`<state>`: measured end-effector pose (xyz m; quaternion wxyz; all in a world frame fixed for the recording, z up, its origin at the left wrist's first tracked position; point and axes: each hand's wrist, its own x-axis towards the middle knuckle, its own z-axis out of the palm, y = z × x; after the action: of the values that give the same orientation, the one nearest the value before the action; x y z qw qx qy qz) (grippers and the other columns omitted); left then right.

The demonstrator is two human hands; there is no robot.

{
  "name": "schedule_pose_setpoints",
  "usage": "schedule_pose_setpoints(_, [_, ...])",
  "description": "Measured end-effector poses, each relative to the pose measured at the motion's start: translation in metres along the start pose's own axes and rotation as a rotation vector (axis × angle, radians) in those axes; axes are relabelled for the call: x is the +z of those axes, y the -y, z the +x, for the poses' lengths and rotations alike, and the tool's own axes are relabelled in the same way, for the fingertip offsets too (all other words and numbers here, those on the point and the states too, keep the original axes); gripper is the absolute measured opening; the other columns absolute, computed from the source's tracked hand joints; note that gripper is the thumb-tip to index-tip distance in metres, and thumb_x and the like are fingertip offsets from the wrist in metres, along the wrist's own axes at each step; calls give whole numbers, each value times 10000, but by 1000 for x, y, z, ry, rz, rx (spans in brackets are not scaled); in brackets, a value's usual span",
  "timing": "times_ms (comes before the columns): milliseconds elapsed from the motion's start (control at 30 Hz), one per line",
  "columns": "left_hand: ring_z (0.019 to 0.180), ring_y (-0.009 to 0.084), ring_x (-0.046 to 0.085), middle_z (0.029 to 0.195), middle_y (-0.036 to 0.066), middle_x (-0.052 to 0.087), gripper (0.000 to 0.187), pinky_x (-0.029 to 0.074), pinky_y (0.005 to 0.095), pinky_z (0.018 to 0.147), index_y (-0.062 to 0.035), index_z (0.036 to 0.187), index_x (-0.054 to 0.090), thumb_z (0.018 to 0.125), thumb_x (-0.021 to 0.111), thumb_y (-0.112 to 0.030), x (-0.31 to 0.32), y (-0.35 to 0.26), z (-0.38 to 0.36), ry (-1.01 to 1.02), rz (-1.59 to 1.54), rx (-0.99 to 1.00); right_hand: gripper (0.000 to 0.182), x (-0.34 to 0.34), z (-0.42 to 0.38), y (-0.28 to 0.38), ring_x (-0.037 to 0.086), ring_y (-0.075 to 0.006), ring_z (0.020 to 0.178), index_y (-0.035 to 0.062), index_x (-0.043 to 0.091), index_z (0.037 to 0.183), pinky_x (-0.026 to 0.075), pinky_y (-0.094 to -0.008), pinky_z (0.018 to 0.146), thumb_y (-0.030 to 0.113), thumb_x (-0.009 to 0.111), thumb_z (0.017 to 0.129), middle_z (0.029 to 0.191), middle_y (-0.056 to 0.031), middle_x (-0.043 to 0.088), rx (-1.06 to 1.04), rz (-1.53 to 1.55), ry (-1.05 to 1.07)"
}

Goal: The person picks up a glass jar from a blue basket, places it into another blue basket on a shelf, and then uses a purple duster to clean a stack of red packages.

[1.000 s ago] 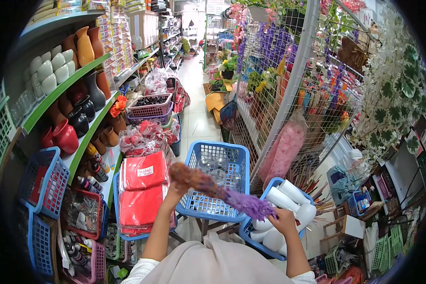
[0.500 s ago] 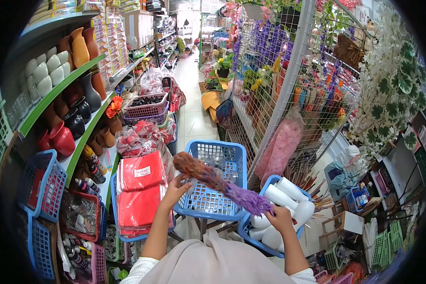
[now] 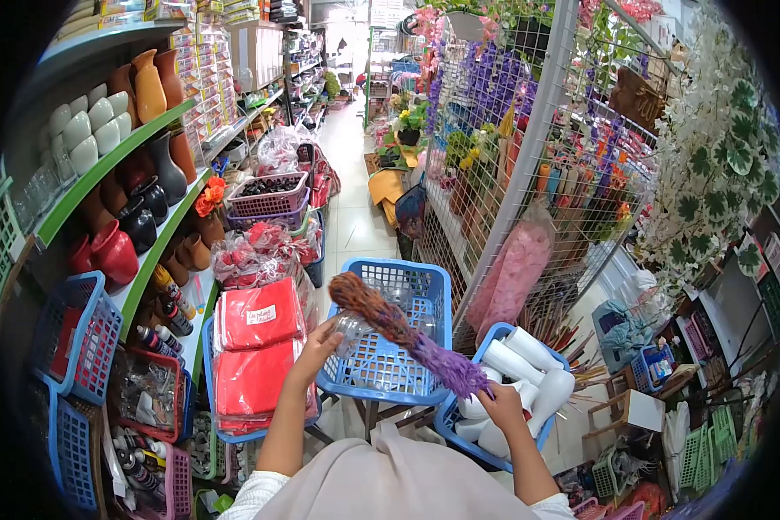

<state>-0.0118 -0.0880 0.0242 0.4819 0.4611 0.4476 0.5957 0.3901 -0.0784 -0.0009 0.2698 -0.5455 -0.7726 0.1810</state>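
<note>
A fluffy duster (image 3: pixel 407 336), brown-orange at its far end and purple nearer me, slants across the blue basket (image 3: pixel 342 392). My right hand (image 3: pixel 505 407) is closed around its purple end. In my left hand (image 3: pixel 318 351) is a clear glass vessel (image 3: pixel 352 334), held over the basket's left side, partly covered by the duster. More clear glassware (image 3: pixel 394 290) lies inside the basket, its exact shapes hard to make out. Below my right hand, a second blue basket (image 3: pixel 446 425) holds several smooth white vases (image 3: pixel 553 390).
Red packets (image 3: pixel 256 373) fill a basket on my left. Beyond them, green-edged shelves carry pots and vases (image 3: pixel 114 251). A wire rack (image 3: pixel 529 156) with artificial flowers stands on the right, and a tiled aisle (image 3: pixel 348 165) runs ahead.
The duster's brown end has shifted slightly right, and its purple end slightly left. My left hand has moved a little, and the glass in it shows more clearly.
</note>
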Motion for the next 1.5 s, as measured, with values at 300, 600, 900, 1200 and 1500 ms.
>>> schedule_pose_setpoints(300, [1220, 206, 494, 1347, 111, 475, 786, 434, 341, 976, -92, 1462, 278, 876, 634, -479, -1, -6, 1, 34, -145, 16, 276, 6, -11, 1, 630, -345, 619, 94, 706, 911, 478, -416, 577, 355, 654, 840, 677, -181, 637, 95, 52, 42])
schedule_pose_setpoints(600, [1303, 292, 426, 1423, 94, 401, 852, 402, 454, 1063, -157, 1479, 232, 841, 605, -582, -2, -9, 12, 66, -438, 62, 284, -7, -7, 8, 631, -348, 626, 90, 706, 918, 474, -407, 577, 357, 658, 835, 687, -180, 640, 116, 65, 49])
schedule_pose_setpoints(900, [1309, 291, 425, 1438, 79, 397, 891, 401, 433, 1078, -151, 1451, 288, 776, 671, -588, 1, -10, 12, 11, -621, 170, 308, 4, -7, 0, 626, -347, 622, 92, 708, 916, 473, -412, 575, 383, 655, 831, 683, -174, 641, 119, 72, 118])
schedule_pose_setpoints(1200, [1281, 261, 452, 1398, 103, 436, 889, 397, 416, 1084, -119, 1421, 308, 761, 675, -588, -8, 21, 34, -172, -749, 223, 306, 12, -8, -6, 623, -348, 611, 67, 703, 909, 472, -401, 569, 358, 670, 822, 680, -178, 636, 108, 120, 126])
schedule_pose_setpoints(1500, [1178, 238, 538, 1279, 115, 554, 602, 427, 368, 1043, -50, 1332, 401, 878, 676, -334, -1, 22, 43, -234, -908, 176, 271, 28, -19, 1, 570, -282, 538, -8, 672, 875, 449, -367, 563, 260, 679, 831, 659, -196, 616, 73, 248, 11])
